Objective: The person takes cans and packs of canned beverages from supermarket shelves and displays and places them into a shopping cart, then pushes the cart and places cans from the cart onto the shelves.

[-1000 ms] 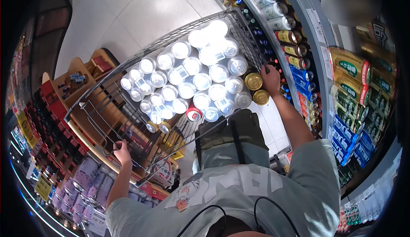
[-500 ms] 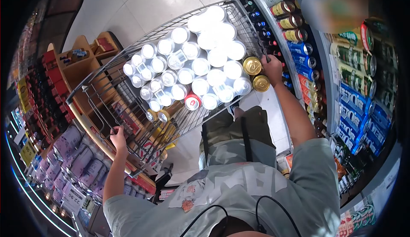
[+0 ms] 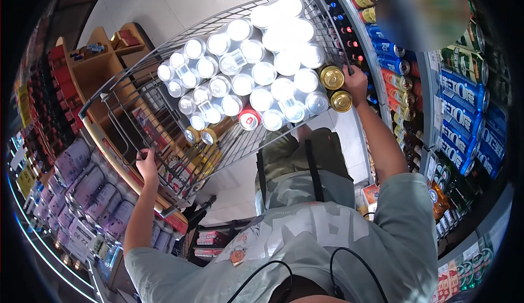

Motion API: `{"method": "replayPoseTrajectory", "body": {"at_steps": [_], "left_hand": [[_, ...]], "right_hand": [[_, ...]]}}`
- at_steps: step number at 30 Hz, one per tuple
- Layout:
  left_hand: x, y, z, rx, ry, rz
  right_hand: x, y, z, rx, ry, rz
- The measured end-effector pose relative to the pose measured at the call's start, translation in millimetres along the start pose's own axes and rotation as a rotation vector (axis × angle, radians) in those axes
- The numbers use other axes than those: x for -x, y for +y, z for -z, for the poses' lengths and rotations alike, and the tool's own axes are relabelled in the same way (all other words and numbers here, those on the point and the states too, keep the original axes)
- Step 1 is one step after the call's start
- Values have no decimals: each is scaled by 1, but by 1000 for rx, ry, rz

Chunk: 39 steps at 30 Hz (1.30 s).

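Observation:
A wire shopping cart (image 3: 240, 158) stands in front of me, holding packs of cans (image 3: 242, 84) with bright, glaring tops. One red-topped can (image 3: 249, 120) sits at the near edge of the packs. My left hand (image 3: 147, 165) is closed round the dark frame at the cart's left end. My right hand (image 3: 356, 84) grips the cart's right end, beside two gold-topped cans (image 3: 332, 77). More gold-topped cans (image 3: 208, 136) lie at the lower left of the load.
Shelves of beer cans and bottles (image 3: 401, 79) run close along the right side. Wooden display shelving (image 3: 90, 79) and purple packs (image 3: 87, 172) line the left. Pale tiled floor (image 3: 180, 3) shows beyond the cart.
The shelves on the right have slid toward the top of the view, bringing more blue packs into sight. Both hands keep their hold on the cart.

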State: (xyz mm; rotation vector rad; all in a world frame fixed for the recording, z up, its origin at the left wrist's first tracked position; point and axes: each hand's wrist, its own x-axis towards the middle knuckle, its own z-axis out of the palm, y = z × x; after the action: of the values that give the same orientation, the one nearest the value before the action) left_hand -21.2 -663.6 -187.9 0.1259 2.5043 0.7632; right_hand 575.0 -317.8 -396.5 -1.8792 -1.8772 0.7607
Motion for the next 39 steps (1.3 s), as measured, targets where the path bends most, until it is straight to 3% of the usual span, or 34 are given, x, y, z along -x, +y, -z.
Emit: {"method": "replayPoseTrajectory", "body": {"at_steps": [26,28,32,39], "left_hand": [[84,-81,-1,-80,-3,-26],[92,-88,-1,-79,-25,-32],[102,-115,4,-60,-11,-51],[136,-150,14,-77,-41,-5]], "right_hand": [[126,86,42,16,-4,-3],[136,92,51,3,-95,-179],[152,103,48,44,-50,-100],[187,121,65,32,-108,-213]]}}
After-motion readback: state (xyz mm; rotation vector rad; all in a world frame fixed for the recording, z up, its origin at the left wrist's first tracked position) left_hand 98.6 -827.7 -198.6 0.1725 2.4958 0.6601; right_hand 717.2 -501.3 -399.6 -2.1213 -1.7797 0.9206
